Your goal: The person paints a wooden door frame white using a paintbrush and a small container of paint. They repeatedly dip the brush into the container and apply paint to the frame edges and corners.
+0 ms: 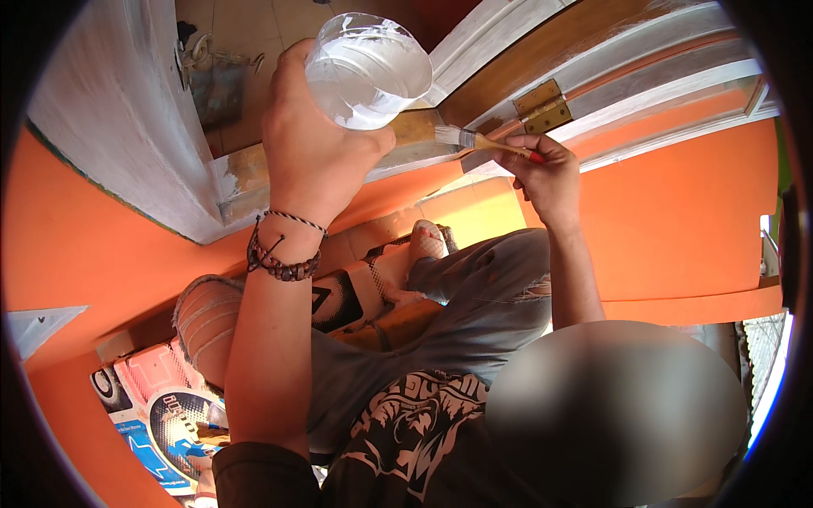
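My left hand point(313, 148) is wrapped round a clear plastic cup point(368, 72) with white paint in it and smeared on its walls. The cup is raised in front of the door frame. Held by its wooden handle, a small paintbrush point(474, 140) with a red handle end is in my right hand point(549, 173). Its pale bristles point left, close to the wooden frame point(415, 127), but whether they touch it I cannot tell. Above my right hand, a brass hinge point(542, 106) joins the partly white-painted wood, where brown still shows in a wide strip.
Orange walls point(677, 212) stand on both sides. A white-streaked panel point(110, 93) fills the upper left. Beyond the frame lies a tiled floor point(246, 25). My bent legs point(474, 271) are below my hands, and printed boards point(161, 415) lie at the lower left.
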A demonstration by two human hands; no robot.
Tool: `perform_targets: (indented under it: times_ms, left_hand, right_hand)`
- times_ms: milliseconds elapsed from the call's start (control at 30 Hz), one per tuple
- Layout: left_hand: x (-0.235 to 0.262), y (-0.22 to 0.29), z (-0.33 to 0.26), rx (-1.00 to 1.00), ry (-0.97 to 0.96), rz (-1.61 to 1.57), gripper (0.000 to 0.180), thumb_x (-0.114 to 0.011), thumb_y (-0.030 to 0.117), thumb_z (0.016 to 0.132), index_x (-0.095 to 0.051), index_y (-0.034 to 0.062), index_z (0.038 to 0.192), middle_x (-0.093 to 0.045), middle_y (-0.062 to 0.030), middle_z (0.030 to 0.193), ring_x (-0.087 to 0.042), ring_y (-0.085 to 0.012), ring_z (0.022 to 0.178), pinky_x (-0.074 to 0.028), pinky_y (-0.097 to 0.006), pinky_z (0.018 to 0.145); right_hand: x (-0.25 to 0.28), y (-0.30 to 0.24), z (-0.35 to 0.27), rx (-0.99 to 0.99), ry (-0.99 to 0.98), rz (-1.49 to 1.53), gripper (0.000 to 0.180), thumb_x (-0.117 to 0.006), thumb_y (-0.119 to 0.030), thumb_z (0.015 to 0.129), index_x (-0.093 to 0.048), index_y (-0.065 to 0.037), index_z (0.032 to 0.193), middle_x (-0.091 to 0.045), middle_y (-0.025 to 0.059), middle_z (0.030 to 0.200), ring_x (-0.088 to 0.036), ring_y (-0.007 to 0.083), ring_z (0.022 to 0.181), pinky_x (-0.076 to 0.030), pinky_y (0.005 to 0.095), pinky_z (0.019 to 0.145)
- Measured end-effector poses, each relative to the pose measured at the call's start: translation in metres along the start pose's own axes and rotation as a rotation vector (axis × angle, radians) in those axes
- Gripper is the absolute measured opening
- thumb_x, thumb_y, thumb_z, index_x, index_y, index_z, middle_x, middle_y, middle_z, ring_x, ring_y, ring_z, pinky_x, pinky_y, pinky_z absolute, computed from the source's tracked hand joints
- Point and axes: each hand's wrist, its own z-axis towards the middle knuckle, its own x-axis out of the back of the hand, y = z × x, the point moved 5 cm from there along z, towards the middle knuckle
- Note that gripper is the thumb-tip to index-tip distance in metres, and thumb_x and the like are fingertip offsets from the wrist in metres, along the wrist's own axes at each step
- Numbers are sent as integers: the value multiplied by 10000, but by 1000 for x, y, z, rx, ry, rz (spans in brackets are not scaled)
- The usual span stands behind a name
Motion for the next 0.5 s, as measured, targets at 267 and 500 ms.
perform_targets:
  times_ms: [267,500]
  left_hand:
    - [-1,1,0,-59,14,-11,821,-838,44,557,-514,26,1311,-645,-145,1202,-641,-298,1107,-513,-388,982]
    - [4,2,-1,-28,16,-21,802,-842,35,565,-520,15,1300,-652,-141,1201,-643,-279,1110,-511,-375,983]
  right_hand:
    - [-46,73,-47,-404,-164,1257,166,-695,-162,956,-612,-90,1080,-489,-36,724,-387,51,551,-291,176,421]
    - [-51,24,-48,353,-108,55,162,-670,-175,976,-634,-23,1021,-624,95,796,-658,224,680,-497,350,536]
